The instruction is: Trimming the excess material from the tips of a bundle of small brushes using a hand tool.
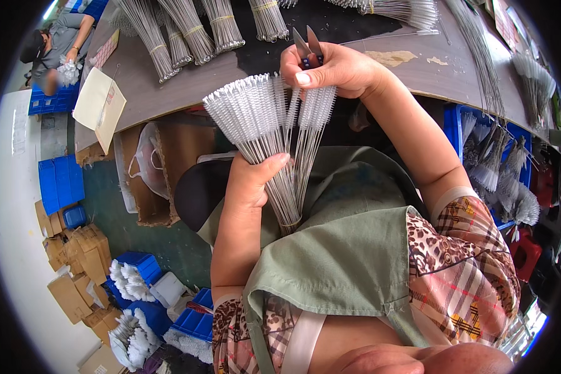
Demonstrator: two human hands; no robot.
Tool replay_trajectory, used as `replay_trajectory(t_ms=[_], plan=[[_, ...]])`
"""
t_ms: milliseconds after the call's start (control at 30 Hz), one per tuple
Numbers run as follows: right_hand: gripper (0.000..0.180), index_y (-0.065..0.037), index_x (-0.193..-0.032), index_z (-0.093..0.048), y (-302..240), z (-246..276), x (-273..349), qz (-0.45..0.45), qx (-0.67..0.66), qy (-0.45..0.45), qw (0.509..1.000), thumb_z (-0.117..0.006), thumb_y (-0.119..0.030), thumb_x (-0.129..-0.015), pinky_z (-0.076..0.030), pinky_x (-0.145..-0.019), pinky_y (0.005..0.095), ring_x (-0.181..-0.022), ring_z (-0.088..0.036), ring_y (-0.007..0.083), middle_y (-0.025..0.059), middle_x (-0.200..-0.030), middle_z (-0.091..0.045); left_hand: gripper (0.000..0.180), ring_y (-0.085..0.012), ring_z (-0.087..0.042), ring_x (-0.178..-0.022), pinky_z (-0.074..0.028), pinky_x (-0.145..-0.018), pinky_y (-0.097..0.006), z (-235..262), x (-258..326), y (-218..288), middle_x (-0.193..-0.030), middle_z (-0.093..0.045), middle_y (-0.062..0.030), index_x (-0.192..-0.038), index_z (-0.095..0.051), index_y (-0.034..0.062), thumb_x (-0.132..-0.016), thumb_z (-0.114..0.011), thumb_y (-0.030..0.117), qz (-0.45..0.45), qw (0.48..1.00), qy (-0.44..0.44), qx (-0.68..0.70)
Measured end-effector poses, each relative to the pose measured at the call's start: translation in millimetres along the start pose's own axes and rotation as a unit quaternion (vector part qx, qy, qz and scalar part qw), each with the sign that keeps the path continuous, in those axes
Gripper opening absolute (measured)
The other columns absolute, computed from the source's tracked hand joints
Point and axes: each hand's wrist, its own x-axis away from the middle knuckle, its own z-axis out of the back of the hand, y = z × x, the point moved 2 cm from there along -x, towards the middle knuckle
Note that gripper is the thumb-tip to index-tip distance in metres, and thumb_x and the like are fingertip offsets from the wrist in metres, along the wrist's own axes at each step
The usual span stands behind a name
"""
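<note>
A fanned bundle of tube brushes with white bristles and thin wire stems stands over my lap, a band round its lower end. My left hand is closed round the stems, thumb across the front. At the bristle tips, my right hand grips small scissors, their blades apart and pointing away from me. Its thumb and forefinger meet at the top of one brush; whether they pinch it I cannot tell. Some brushes on the right are split off from the main fan.
Several banded brush bundles lie along the far side of the table. Loose wires hang over its right edge. A blue crate with more brushes is below on the right. Cardboard boxes and blue bins stand at left. Another person sits far left.
</note>
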Motion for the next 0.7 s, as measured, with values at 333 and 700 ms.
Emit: replay_trajectory(t_ms=[333,700], plan=[[0.033,-0.005,-0.094,-0.054,-1,-2,-4,0.006,-0.04,-0.039,0.998,-0.074,-0.022,-0.075,-0.038,-0.071,0.0227,-0.072,-0.048,0.0084,-0.0022,-0.074,-0.05,0.037,-0.0151,-0.06,-0.08,-0.05,-0.074,-0.028,6,1,-4,-0.093,-0.061,-0.0068,-0.105,-0.057,-0.0022,-0.07,-0.068,0.001,0.011,1.0,0.015,-0.001],[0.035,-0.006,-0.073,-0.053,-1,1,0,-0.001,-0.018,-0.034,0.999,-0.076,-0.032,-0.071,-0.045,-0.073,0.0294,-0.073,-0.055,0.015,0.0014,-0.069,-0.05,0.035,-0.017,-0.061,-0.08,-0.051,-0.074,-0.03,3,1,-2,-0.094,-0.062,-0.0088,-0.106,-0.056,-0.0028,-0.072,-0.065,0.0,-0.001,1.0,-0.003,0.006]])
